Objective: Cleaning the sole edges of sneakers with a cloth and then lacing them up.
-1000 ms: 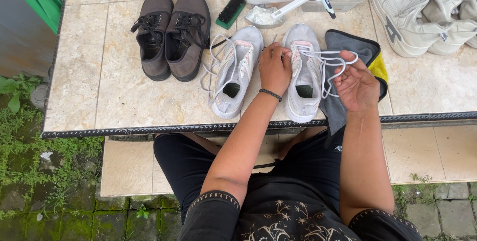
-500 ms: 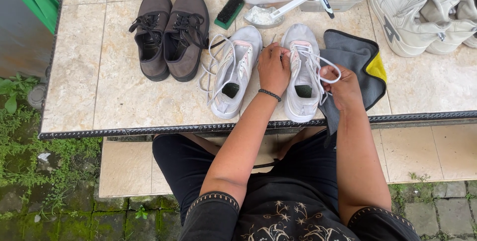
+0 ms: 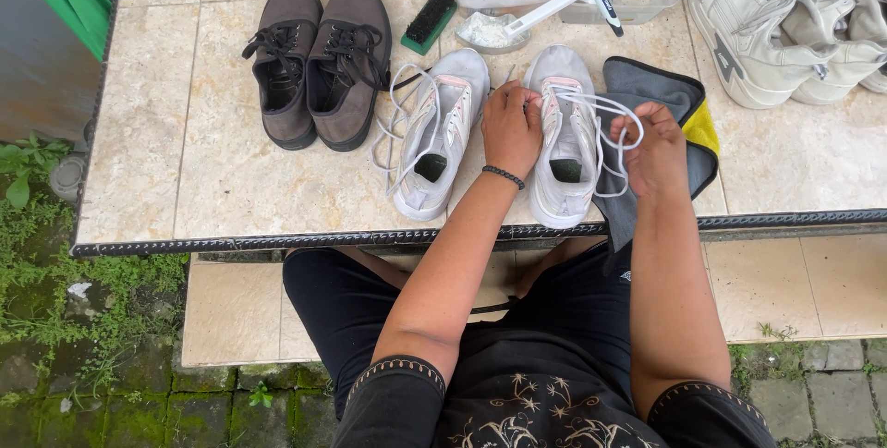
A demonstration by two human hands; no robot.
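While the left hand (image 3: pixel 511 127) presses down on the upper of the right-hand white sneaker (image 3: pixel 565 139) at frame centre, fingers clenched on its lace rows, the right hand (image 3: pixel 658 137) grips a loop of white lace (image 3: pixel 605 125) drawn out sideways. Step judged: working the lace through the eyelets. Next move likely calls for a steady pull with the shoe pinned. Sneaker lies directly under the left hand, just left of the right. Its mate (image 3: pixel 439 129) sits beside it, laces loose. Grey-and-yellow cloth (image 3: pixel 679 102) under the right hand; brown shoes (image 3: pixel 314 60) upper left; tiled table (image 3: pixel 185 171).
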